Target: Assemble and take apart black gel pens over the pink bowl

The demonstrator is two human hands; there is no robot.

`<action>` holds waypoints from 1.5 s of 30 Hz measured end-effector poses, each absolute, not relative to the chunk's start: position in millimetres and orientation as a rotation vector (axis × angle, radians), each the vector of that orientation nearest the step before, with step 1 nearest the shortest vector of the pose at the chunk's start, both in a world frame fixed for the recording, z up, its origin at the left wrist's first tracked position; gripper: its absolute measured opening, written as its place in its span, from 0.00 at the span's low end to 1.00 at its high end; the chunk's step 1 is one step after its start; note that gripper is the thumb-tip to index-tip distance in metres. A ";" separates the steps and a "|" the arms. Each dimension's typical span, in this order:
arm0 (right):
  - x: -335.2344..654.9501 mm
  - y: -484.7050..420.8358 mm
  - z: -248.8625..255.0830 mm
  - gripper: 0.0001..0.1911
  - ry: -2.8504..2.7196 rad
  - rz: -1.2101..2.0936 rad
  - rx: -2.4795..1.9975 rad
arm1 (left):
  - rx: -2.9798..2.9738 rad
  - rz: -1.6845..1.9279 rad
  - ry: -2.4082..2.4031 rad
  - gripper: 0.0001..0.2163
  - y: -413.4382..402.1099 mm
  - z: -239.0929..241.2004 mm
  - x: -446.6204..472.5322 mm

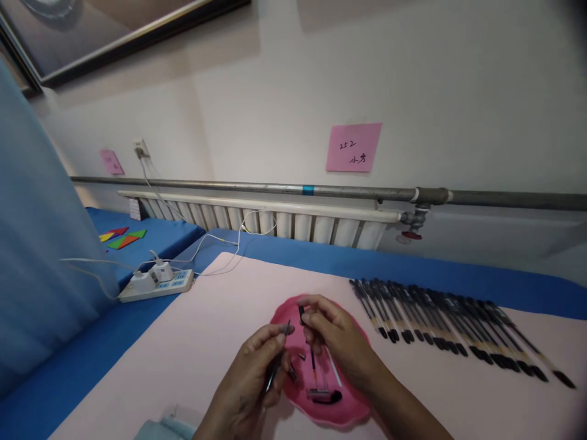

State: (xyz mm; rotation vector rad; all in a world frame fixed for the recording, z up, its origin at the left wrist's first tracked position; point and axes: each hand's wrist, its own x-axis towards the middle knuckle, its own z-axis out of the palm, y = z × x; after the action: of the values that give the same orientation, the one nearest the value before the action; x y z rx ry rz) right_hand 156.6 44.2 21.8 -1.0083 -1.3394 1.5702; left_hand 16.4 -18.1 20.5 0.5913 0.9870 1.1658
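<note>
Right up by the lens, gripping with the left hand (243, 374): clamping a slim dark pen part (272, 371) between thumb and fingers, tilting it, tip upward. Over to the right hand (338, 335), just beside, pinching a short black piece (301, 313) in fingers closed on it, above the pink tray (342, 417). Near each other, those two parts, but not touching! Look down into the tray: small metallic bits (301, 356), a thin dark stick (313, 363), a white stick (334, 370), and a clear piece (316, 395) beside something black and rounded (336, 396), too blurred to name. Now across the tabletop (284, 244), right of the tray: a long slanting row of pens (452, 321), lying close together on a pink sheet (156, 360). Off to the left, a white power strip (181, 283) with plugs pushed in; at the bottom edge, pale blue cloth (162, 430).
</note>
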 end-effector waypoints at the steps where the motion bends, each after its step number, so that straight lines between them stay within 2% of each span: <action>1: 156.3 43.2 22.7 0.12 -1.283 1.604 -0.989 | 0.598 1.154 0.989 0.16 -18.3 20.1 16.7; 6: 156.3 44.6 22.7 0.11 -1.067 1.641 -0.872 | 0.616 1.134 0.960 0.16 -18.1 17.8 17.7; 13: 152.2 40.7 23.5 0.12 -1.123 1.535 -0.925 | 0.599 1.136 0.928 0.14 -20.3 18.4 19.3; 19: 150.2 35.9 21.1 0.14 -1.204 1.608 -0.909 | 0.635 1.146 0.930 0.11 -19.9 19.5 20.3; 25: 147.4 36.5 15.1 0.15 -1.053 1.733 -0.911 | 0.656 1.124 0.950 0.08 -20.1 19.4 18.2; 31: 147.3 36.9 16.1 0.11 -0.916 1.835 -0.865 | 0.759 1.017 0.959 0.15 -21.2 19.8 18.9; 45: 144.5 35.2 16.3 0.10 -0.818 1.876 -0.847 | 0.679 1.047 0.953 0.15 -22.5 17.5 20.3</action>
State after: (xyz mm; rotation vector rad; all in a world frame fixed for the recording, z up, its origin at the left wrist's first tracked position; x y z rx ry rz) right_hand 144.5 35.2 16.3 -0.8472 -0.8183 1.8765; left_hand 20.3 -22.5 17.5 0.6792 0.9529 1.0471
